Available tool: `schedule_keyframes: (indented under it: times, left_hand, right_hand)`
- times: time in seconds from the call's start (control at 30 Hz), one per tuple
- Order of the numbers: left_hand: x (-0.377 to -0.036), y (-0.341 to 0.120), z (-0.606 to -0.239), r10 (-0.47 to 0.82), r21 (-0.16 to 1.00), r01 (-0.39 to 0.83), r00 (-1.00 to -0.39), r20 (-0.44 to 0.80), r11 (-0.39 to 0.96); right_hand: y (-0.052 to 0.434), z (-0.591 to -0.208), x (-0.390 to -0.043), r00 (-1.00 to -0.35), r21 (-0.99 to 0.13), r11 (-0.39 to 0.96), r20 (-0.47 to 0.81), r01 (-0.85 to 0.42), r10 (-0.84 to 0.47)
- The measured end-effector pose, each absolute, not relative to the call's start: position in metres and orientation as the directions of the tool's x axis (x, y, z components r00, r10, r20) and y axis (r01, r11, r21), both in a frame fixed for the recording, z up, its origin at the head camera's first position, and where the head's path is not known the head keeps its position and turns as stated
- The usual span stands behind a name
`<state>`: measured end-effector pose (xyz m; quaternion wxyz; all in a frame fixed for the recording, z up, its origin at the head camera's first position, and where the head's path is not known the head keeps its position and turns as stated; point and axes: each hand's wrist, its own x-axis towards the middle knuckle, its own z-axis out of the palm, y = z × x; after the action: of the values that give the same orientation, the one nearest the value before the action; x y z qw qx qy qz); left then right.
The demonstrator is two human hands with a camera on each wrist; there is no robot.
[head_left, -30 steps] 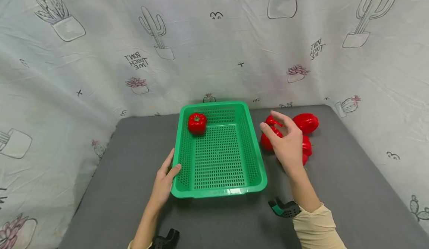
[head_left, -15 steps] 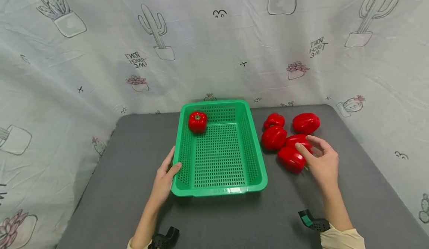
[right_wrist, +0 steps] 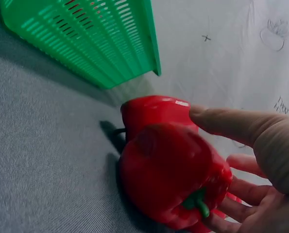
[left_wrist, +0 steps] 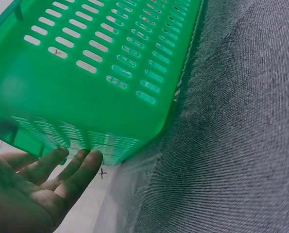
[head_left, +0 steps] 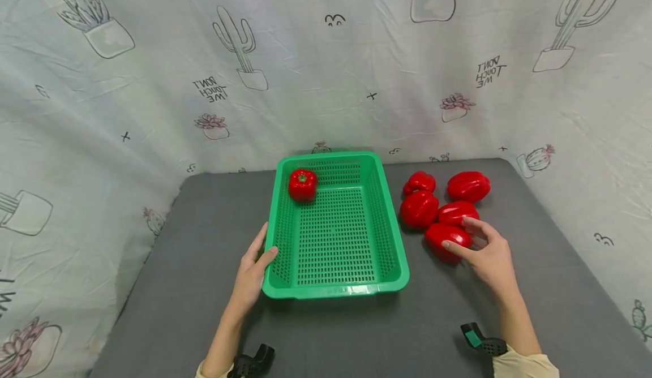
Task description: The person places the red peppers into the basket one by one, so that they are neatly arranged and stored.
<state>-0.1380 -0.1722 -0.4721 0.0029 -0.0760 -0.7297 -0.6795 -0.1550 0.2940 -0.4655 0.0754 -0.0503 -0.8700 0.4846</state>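
Note:
A green perforated plastic basket (head_left: 326, 292) stands on the grey table. My left hand (head_left: 248, 279) holds its left rim, thumb over the edge and fingers against the outer wall (left_wrist: 47, 187). Inside, a red bell pepper (head_left: 303, 187) sits at the far left corner. My right hand (head_left: 490, 256) is at the nearest red bell pepper (head_left: 444, 241) of a group right of the basket. Its thumb and fingers are spread about the green-stemmed end (right_wrist: 195, 201); firm contact cannot be made out.
Other red bell peppers lie close behind: one right behind it (head_left: 458, 213), one nearer the basket (head_left: 419, 209), a smaller one (head_left: 419, 182) and one at the far right (head_left: 468, 186). A cactus-print cloth (head_left: 326, 84) hangs behind the grey table (head_left: 219, 208).
My right hand has moved right and toward me from above the peppers, then leftward onto the nearest pepper. The left hand keeps its hold on the basket.

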Motion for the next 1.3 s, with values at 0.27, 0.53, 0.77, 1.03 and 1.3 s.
schedule_keyframes:
  times: [0.27, 0.53, 0.77, 1.03, 1.3]
  left_hand:
    - [-0.137, -0.172, -0.472, 0.098, 0.991, 0.112, -0.990, 0.105, 0.068]
    - [-0.137, -0.172, -0.472, 0.103, 0.991, 0.113, -0.989, 0.106, 0.069]
    - [-0.137, -0.173, -0.472, 0.088, 0.991, 0.100, -0.992, 0.092, 0.088]
    - [-0.136, -0.172, -0.472, 0.079, 0.991, 0.098, -0.993, 0.091, 0.095]
    - [-0.136, -0.172, -0.473, 0.080, 0.991, 0.102, -0.992, 0.095, 0.089]
  right_hand:
    - [0.303, -0.477, -0.155, -0.996, -0.846, 0.529, -0.015, 0.062, 0.093]
    - [0.307, -0.483, -0.156, -0.999, -0.851, 0.523, -0.054, 0.043, -0.006]
    - [0.307, -0.484, -0.155, -0.999, -0.864, 0.502, -0.025, 0.035, 0.026]
    - [0.305, -0.481, -0.154, -0.995, -0.898, 0.439, 0.057, -0.013, 0.086]
    - [0.302, -0.482, -0.152, -0.982, -0.962, 0.262, 0.112, -0.070, 0.150]
